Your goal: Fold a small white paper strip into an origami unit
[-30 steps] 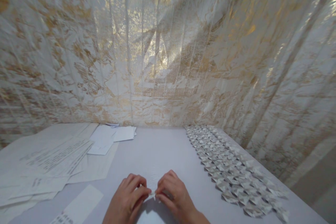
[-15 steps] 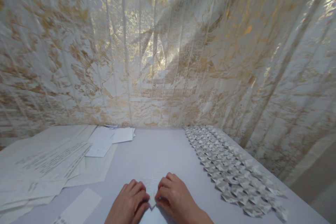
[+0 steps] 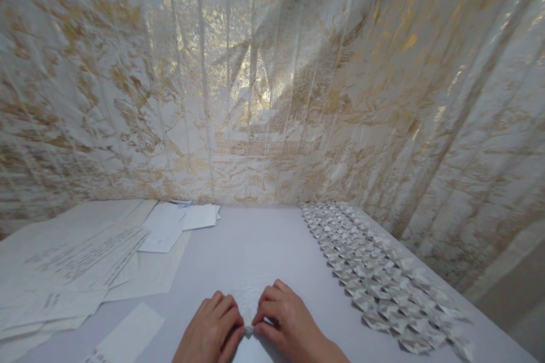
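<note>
From the head camera, the left hand (image 3: 210,330) and the right hand (image 3: 284,324) sit close together at the near edge of the pale worktop (image 3: 255,244), knuckles up, their fingertips meeting over a small piece of folded white paper (image 3: 248,302). The fingers of both hands are curled in and closed on the near end of that paper, pinching it between them right where the two hands touch; the far part of the paper lies flat on the worktop just beyond the fingertips. How the near part of the paper is shaped cannot be told, since the hands cover it. To the right, a long band of small folded paper pieces (image 3: 374,278) lies in neat overlapping rows, running from the back of the worktop to its near right edge, apart from the right hand. To the left, loose printed sheets (image 3: 76,264) are spread out overlapping, with a few smaller white slips (image 3: 179,221) at the back and one strip of paper (image 3: 128,332) near the left hand. A white and gold curtain (image 3: 272,79) hangs behind the worktop.
</note>
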Demonstrator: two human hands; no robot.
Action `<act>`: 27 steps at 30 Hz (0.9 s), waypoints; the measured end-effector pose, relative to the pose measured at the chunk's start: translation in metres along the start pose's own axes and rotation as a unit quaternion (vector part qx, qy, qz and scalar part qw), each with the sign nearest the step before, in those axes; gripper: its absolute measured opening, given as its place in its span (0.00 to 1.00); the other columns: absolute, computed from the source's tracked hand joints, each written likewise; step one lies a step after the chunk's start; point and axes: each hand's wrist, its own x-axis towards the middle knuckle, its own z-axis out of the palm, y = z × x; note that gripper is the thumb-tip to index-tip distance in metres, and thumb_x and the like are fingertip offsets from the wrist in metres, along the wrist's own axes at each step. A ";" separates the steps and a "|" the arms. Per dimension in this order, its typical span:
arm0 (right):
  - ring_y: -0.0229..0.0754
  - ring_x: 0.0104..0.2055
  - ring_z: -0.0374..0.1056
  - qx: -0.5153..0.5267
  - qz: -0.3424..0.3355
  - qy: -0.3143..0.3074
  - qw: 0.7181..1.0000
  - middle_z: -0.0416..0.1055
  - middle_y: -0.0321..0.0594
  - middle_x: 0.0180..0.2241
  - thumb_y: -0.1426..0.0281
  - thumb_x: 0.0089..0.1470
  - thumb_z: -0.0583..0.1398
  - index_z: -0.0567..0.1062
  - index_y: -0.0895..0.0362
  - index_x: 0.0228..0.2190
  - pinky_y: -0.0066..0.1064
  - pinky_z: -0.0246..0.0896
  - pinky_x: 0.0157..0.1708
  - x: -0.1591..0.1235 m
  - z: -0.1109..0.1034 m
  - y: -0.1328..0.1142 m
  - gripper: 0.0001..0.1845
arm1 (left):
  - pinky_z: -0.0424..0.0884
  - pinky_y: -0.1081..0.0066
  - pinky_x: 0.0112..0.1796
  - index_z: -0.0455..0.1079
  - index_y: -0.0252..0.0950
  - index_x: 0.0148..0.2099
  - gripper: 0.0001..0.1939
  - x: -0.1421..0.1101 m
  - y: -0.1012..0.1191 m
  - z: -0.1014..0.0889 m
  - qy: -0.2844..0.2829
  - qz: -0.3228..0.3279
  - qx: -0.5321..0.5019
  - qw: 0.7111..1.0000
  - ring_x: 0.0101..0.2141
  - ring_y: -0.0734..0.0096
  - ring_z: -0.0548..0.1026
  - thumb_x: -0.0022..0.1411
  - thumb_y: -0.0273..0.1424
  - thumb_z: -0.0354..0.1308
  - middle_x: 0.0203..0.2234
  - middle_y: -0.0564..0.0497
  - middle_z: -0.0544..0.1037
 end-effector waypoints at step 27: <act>0.44 0.42 0.65 0.017 0.059 0.011 0.998 0.74 0.37 0.38 0.82 0.54 0.65 0.76 0.55 0.34 0.36 0.57 0.47 0.005 0.009 -0.007 0.10 | 0.69 0.58 0.42 0.73 0.39 0.35 0.09 0.003 0.009 0.000 0.028 -0.100 -0.038 0.994 0.41 0.56 0.73 0.69 0.30 0.55 0.37 0.48 0.77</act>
